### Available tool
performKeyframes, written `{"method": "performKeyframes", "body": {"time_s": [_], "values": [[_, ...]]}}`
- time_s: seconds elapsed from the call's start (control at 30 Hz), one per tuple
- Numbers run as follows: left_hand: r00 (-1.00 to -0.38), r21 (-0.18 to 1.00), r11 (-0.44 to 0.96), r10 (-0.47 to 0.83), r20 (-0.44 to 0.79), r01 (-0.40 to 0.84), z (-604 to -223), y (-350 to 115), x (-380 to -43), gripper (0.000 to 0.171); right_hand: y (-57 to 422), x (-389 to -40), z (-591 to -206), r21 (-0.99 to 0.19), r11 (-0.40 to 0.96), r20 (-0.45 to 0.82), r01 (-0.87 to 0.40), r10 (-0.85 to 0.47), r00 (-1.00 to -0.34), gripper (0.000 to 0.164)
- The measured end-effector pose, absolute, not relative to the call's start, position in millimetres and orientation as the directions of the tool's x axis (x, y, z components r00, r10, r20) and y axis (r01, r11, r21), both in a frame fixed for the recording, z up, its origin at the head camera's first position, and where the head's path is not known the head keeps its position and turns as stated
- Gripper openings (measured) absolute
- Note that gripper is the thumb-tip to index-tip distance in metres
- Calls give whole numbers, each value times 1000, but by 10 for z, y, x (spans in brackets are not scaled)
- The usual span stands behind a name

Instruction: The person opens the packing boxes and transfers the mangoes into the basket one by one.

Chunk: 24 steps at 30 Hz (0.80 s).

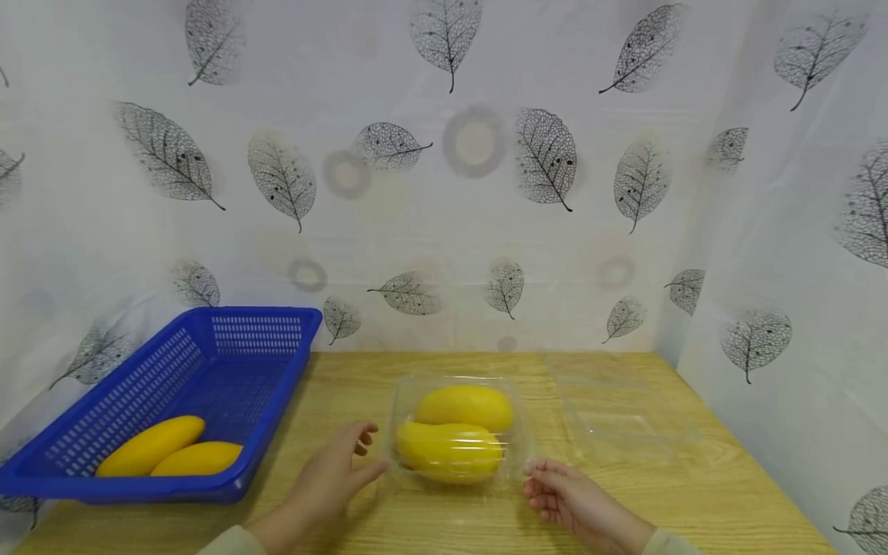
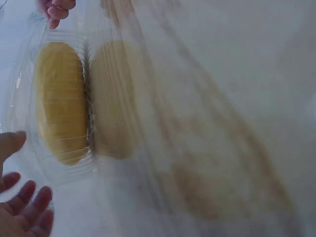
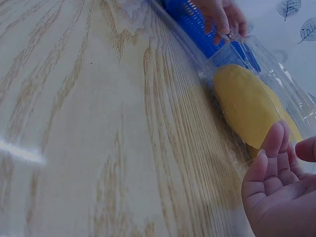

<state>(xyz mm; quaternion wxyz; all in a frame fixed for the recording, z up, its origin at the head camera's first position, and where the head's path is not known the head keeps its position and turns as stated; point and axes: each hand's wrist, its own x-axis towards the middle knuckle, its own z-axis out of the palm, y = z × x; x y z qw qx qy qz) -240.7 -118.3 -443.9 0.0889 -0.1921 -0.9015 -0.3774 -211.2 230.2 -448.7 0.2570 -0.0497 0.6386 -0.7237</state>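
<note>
A clear plastic clamshell box [image 1: 454, 487] sits on the table with its lid down over two yellow mangoes [image 1: 465, 407]. Beside its left edge is my left hand [image 1: 333, 472], fingers spread apart and thumb tip close to the rim. In the left wrist view the same thumb [image 2: 12, 143] comes right up to the plastic. My right hand [image 1: 572, 497] pinches the box's front right corner between thumb and curled fingers. From the right wrist, one mango [image 3: 247, 103] shows through the clear wall, with the right hand [image 3: 281, 182] at the near end.
A blue plastic basket [image 1: 277, 401] stands on the left, with two more mangoes [image 1: 153, 447] at its near end. Further clear plastic packaging [image 1: 617, 424] lies on the wooden table [image 1: 735, 493] at right. A leaf-patterned sheet [image 1: 472, 223] hangs behind.
</note>
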Motion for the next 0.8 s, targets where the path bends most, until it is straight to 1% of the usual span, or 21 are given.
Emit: {"method": "performKeyframes", "body": {"time_s": [0.07,0.13,0.2,0.27,0.33,0.53,0.8], "values": [[-820,427,735,307,483,527,-4411,-1182,-2416,36,2303,-2114,-4481,-949,-54,-258,312,-442,-859,25],[-700,255,746,369,611,615,-4392,-1187,-2430,32,2307,-2115,-4478,-950,-54,-253,309,-450,-856,23],[-609,159,723,418,674,672,-4387,-1194,-2455,30,2312,-2120,-4479,-950,-52,-252,308,-456,-854,22],[-564,115,710,438,700,695,-4363,-1188,-2468,29,2313,-2121,-4484,-953,-48,-246,301,-457,-855,21],[-555,117,702,438,708,703,-4331,-1183,-2473,27,2315,-2124,-4494,-955,-45,-243,295,-456,-856,21],[-613,186,719,395,684,670,-4143,-1137,-2496,24,2336,-2127,-4511,-957,-42,-237,287,-454,-859,25],[-653,241,722,365,663,649,-3870,-1063,-2591,15,2348,-2131,-4510,-960,-36,-231,277,-456,-859,25]]}}
